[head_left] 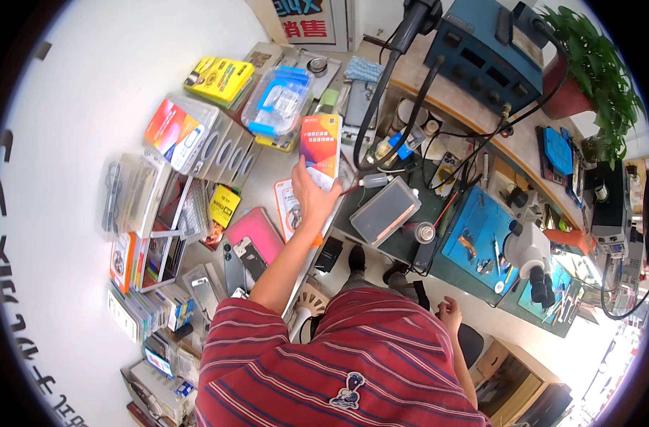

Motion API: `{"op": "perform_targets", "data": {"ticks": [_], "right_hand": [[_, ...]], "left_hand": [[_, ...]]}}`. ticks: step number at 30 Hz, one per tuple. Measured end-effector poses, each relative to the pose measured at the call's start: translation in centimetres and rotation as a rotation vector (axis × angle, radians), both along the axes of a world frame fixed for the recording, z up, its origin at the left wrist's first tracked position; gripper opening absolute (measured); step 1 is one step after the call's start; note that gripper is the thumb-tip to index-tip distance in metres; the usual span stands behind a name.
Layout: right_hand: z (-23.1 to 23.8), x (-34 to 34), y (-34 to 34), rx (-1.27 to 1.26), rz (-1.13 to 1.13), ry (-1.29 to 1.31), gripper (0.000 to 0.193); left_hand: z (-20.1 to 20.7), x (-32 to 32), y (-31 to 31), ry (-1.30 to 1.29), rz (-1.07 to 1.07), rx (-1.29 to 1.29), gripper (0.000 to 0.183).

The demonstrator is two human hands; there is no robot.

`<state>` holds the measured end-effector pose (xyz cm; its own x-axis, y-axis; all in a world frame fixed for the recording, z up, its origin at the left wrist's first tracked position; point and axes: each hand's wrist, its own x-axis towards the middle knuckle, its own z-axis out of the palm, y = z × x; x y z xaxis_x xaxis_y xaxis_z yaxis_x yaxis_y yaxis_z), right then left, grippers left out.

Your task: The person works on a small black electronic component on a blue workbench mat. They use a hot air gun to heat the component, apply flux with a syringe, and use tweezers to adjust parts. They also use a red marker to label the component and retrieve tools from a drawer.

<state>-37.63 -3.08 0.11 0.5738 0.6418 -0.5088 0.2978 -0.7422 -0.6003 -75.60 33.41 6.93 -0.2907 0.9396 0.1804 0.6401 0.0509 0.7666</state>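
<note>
My left hand (314, 196) reaches forward over the cluttered left-hand table. Its fingers are closed on the near end of a flat orange, red and purple box (320, 146). Under that hand lies a white and orange package (289, 206). Just beyond the held box is a clear plastic case with blue clips (278, 99). My right hand (449, 314) hangs low by my right side, away from the benches. Its fingers are loosely bent, and I see nothing in them.
A grey lidded plastic box (385, 211) sits on the dark bench ahead, beside a small bottle (424, 232). Further right are a blue work mat (477, 235) and a microscope (529, 252). Black cables hang from a blue soldering station (484, 53). Stacked organizers (210, 142) line the left wall.
</note>
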Motion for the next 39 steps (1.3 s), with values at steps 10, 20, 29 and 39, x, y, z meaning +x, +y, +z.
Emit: {"op": "perform_targets", "data": {"ticks": [10,20,29,39], "right_hand": [[8.6,-3.4,10.7,0.307,0.393,0.219,0.03],[15.2,-5.7,13.2,0.324,0.597,1.035,0.07],[13.0,-2.7,8.8,0.125,0.449,1.181,0.066],[9.4,1.4,7.3,0.09,0.442,0.89,0.056]], "left_hand": [[4.3,-1.6,-19.2,-0.053,-0.27,-0.099,0.11],[10.7,3.6,-26.6,0.3,-0.784,-0.086,0.112],[10.9,11.3,-29.1,0.268,-0.543,-0.162,0.112],[10.6,5.7,-25.1,0.416,-0.11,0.036,0.116]]}}
